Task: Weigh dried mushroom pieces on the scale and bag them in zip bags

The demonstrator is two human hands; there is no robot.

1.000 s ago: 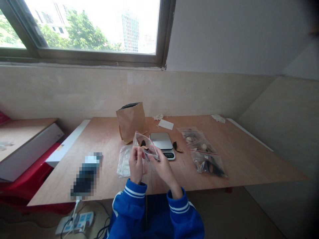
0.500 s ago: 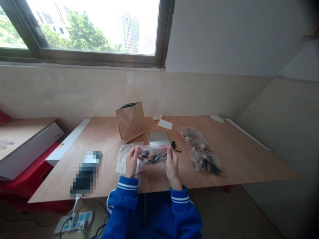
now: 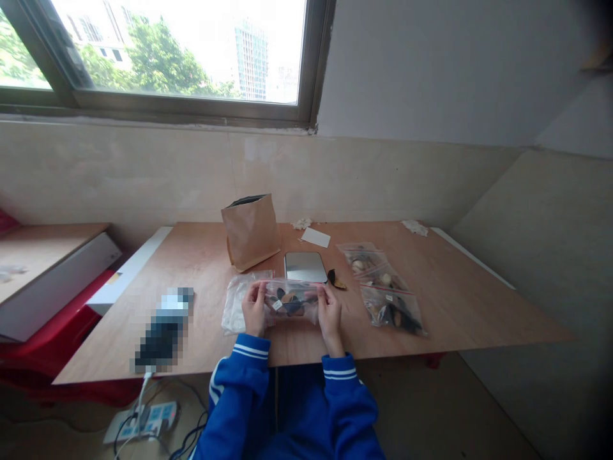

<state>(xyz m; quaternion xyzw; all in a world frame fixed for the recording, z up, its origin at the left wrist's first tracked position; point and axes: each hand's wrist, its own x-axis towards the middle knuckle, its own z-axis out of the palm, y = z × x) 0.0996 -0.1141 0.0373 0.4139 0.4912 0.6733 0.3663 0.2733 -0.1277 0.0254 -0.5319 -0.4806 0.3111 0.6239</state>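
Person at a table, seen from the head camera. The left hand and right hand each pinch one end of the red-striped upper edge of a clear bag, stretched between them above the near part of the table. Dark and tan pieces lie inside it; whether the mouth is sealed cannot be told. Principal risk: should the seal be incomplete, a tilt or a slip of either pinch could spill the pieces. Pulling too hard outward might stretch the thin film or part the closure, and a stiff piece pushed up into the strip would probably leave a gap. Secondary risks: the bag overlaps, in this view, the near side of a metal-topped device, so lowering it carelessly could knock or load that plate. A loose piece just beside the plate, near the right hand, could be swept aside by a wide movement. Flat clear bags beside the left hand could be dragged along by a sleeve or by clinging plastic
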